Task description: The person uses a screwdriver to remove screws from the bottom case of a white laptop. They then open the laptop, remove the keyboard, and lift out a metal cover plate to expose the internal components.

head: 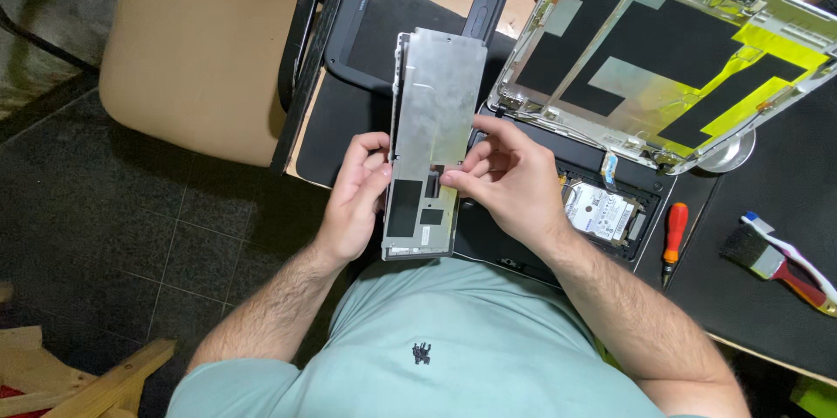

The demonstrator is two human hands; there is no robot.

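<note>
Left hand (pixel 356 200) and right hand (pixel 508 176): both clamped on long flat silver metal panel (pixel 433 113), held upright-lengthwise above lap, at desk (pixel 767 313) edge. Beside: opened grey laptop shell (pixel 671 52), exposed hard drive (pixel 600 213), orange-handled screwdriver (pixel 673 235), red-handled brush (pixel 772 259).

silver metal panel (pixel 433 122), black patches; orange screwdriver (pixel 673 239); probably beige chair (pixel 196 52).

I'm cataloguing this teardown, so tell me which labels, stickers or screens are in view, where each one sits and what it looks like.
Hard drive label: white rectangle on the silver drive in the open laptop base, right of the right hand.
Black patches: dark rectangles low on the grey metal plate held by both hands, beside the left hand.
Yellow tape: strips across the open lid's inner back, with black panels.
</note>
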